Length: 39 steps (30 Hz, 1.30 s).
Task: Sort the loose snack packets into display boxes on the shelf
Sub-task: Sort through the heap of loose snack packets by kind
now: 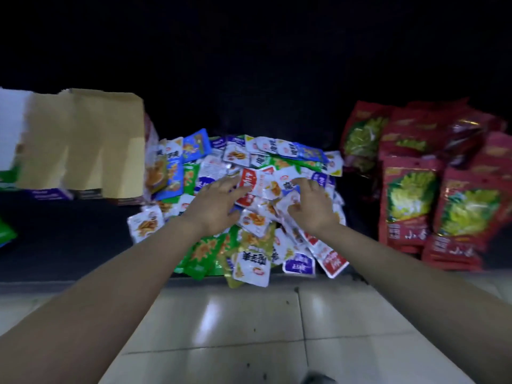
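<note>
While the 2 hands work the heap of loose snack packets (250, 241) on the shelf (69, 239), the left hand (217, 207) lies spread flat and the right hand (311, 207) curls, grip unclear. The cardboard display boxes (83, 142) stand leftward, nearer the left hand.

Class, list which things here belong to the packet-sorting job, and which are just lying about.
Job: loose snack packets, cardboard display boxes, left hand, right hand, both on the pile.
Lying about: big red bags, green packet far left, tiled floor.
</note>
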Available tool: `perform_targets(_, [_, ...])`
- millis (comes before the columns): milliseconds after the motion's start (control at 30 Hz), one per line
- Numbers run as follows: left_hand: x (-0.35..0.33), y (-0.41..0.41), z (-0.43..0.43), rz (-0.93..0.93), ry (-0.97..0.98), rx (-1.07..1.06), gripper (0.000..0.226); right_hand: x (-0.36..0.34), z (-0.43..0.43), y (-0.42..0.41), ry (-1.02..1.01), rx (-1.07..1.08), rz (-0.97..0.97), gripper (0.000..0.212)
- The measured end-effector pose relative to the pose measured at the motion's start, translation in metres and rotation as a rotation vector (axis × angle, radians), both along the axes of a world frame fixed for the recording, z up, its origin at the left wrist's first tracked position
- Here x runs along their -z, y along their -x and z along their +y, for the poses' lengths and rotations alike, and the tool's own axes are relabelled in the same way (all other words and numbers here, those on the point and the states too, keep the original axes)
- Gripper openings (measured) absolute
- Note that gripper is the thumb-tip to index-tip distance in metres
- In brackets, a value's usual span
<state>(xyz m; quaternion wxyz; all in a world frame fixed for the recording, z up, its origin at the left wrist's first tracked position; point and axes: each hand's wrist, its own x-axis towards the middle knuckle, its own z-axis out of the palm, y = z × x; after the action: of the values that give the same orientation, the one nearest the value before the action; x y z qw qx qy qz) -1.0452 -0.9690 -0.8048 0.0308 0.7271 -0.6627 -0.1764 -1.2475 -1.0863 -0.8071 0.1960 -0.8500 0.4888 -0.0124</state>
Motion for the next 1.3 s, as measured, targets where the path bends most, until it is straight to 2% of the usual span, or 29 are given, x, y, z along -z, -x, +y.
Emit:
perform_targets(100, [0.009,0.022,-0.013,-0.013,-0.104,0.043,0.063,0.015,-0.006,0.025,-0.117,0.068,0.140,0.071])
perform_targets(167, [0.013,0.033,-0.015,-0.034,-0.116,0.081,0.062,0.024,-0.005,0.035,-0.131,0.028,0.107,0.072])
perform_targets(333, [0.018,0.046,-0.025,-0.023,-0.030,0.050,0.058,0.029,-0.011,0.044,-0.013,0.011,-0.167,0.047])
perform_targets(367, [0.019,0.048,-0.028,-0.028,-0.035,0.039,0.059,0.030,-0.014,0.043,-0.001,0.009,-0.182,0.047])
perform_targets(467, [0.022,0.051,-0.034,-0.068,-0.019,0.023,0.057,0.035,-0.020,0.035,-0.017,-0.050,-0.017,0.058])
perform_targets(600, [0.022,0.050,-0.036,-0.060,0.075,0.006,0.049,0.034,-0.031,0.021,0.111,0.074,-0.071,0.030])
perform_targets(667, [0.021,0.047,-0.036,-0.031,0.093,0.004,0.046,0.034,-0.037,0.015,0.125,0.070,-0.034,0.038])
perform_targets(733, [0.021,0.046,-0.036,-0.030,0.096,-0.002,0.045,0.035,-0.041,0.010,0.042,0.029,0.028,0.057])
perform_targets(767, [0.021,0.045,-0.036,-0.034,0.095,-0.006,0.045,0.035,-0.041,0.007,0.017,0.016,0.030,0.059])
perform_targets(800, [0.022,0.045,-0.036,-0.036,0.096,-0.009,0.045,0.037,-0.041,0.006,0.007,0.013,0.002,0.057])
perform_targets(933, [0.025,0.047,-0.037,0.004,0.103,-0.045,0.042,0.039,-0.040,-0.001,0.011,0.016,-0.117,0.021])
perform_targets(967, [0.025,0.047,-0.037,0.027,0.106,-0.060,0.041,0.038,-0.041,-0.002,0.001,0.020,-0.120,0.026])
perform_targets(1033, [0.025,0.046,-0.037,0.059,0.115,-0.079,0.040,0.035,-0.043,-0.003,-0.023,0.020,-0.086,0.055])
perform_targets(1100, [0.025,0.044,-0.037,0.066,0.121,-0.084,0.039,0.033,-0.044,-0.005,-0.017,-0.006,0.008,0.073])
perform_targets(1167, [0.024,0.043,-0.036,0.069,0.125,-0.086,0.039,0.032,-0.046,-0.007,-0.038,0.003,0.050,0.073])
perform_targets(1300, [0.024,0.041,-0.036,0.187,0.146,-0.164,0.037,0.025,-0.056,-0.007,-0.196,0.122,-0.159,0.053])
